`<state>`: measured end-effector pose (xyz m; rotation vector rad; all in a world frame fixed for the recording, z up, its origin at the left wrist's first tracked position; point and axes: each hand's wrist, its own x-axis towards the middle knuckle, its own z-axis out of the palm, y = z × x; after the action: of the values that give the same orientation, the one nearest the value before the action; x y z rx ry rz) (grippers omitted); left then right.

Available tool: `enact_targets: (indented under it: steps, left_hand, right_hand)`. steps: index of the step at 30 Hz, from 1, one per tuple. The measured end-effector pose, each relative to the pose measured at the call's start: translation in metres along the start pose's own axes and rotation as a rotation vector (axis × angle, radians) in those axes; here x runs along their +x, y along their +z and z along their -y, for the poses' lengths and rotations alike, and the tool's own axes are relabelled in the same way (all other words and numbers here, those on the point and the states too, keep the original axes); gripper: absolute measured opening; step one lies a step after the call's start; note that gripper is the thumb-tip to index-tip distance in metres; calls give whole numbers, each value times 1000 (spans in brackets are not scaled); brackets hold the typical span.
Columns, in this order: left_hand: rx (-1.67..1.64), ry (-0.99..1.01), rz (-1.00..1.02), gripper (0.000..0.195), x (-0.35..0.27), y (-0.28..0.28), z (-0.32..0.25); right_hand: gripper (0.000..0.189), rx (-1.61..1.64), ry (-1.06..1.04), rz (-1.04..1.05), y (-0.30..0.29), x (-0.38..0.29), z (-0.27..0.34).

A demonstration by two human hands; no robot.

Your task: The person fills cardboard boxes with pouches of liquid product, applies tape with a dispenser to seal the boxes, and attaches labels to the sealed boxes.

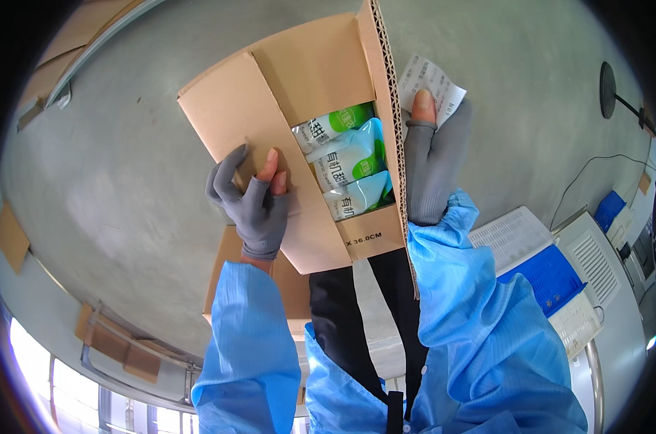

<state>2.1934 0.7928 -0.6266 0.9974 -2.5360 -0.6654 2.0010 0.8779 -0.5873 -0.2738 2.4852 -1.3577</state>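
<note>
An open corrugated cardboard box (306, 228) is held up before me, one long flap folded inward over part of its opening and the other standing up on the right. Several glossy plastic food packets (349, 157), white, green and light blue, lie inside. My left hand (254, 203), in a grey glove with bare fingertips, rests with spread fingers on the left flap. Outside the right flap, my right hand (433, 157), gloved alike, pinches a printed paper slip (442, 89) under its thumb; whether it also touches the box cannot be told.
Another cardboard box (284, 293) is below, near my legs. At the right, white and blue perforated plastic baskets (545, 276) stand beside a metal cabinet (594, 255). A black round base (607, 89) and a cable lie farther off. Flattened cardboard (127, 347) leans on a rack at the lower left.
</note>
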Motion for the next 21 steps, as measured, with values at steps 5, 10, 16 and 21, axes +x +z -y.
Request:
enact_targets:
  steps: [5, 10, 16, 21]
  left_hand:
    - [22, -21, -28, 31, 0, -1, 2]
    - [-129, -61, -80, 41, -5, 15, 4]
    - [-815, -653, -125, 79, 1, 12, -14]
    - [-1194, -1003, 134, 94, -41, 14, 11]
  right_hand:
    - [19, 32, 305, -23, 20, -20, 14]
    - [16, -69, -466, 55, 89, -72, -2]
    - [49, 287, 145, 20, 7, -26, -27]
    - [48, 281, 209, 13, 10, -12, -27]
